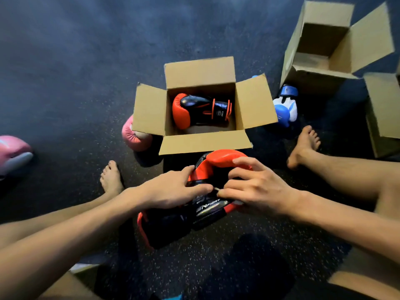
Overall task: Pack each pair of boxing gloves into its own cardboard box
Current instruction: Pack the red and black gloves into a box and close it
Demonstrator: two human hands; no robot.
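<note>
Underfoot, a dark floor (65,61) with pale speckling fills the view. The person sits on it with bare legs apart, left foot (111,178) and right foot (305,146) either side of the work.

Centre: open box (201,72), all four flaps out. The packed glove (194,111), red and black, lies on its side at the bottom.

Just in front of that box, the loose glove (218,161), same colours, is held off to the near side, outside the box. The left hand (173,189) grips it with fingers curled over the black middle. The right hand (255,187) curls its fingers over the red padding; thumb and forefinger pinch at a small pale item that cannot be identified.

Upper right: a second box (324,16), open and tilted, interior bare. A third box (381,109) is cut off by the right edge.

Obstructed or partial:
- One pink glove (134,135) is largely hidden behind the open box's left flap.
- Another pink glove (13,152) is cut off by the left edge.
- A blue-and-white glove (285,107) stands beside the right flap; a further blue patch behind that flap is too small to identify.
- Lettering on the loose glove's cuff is partly covered by the hands.
</note>
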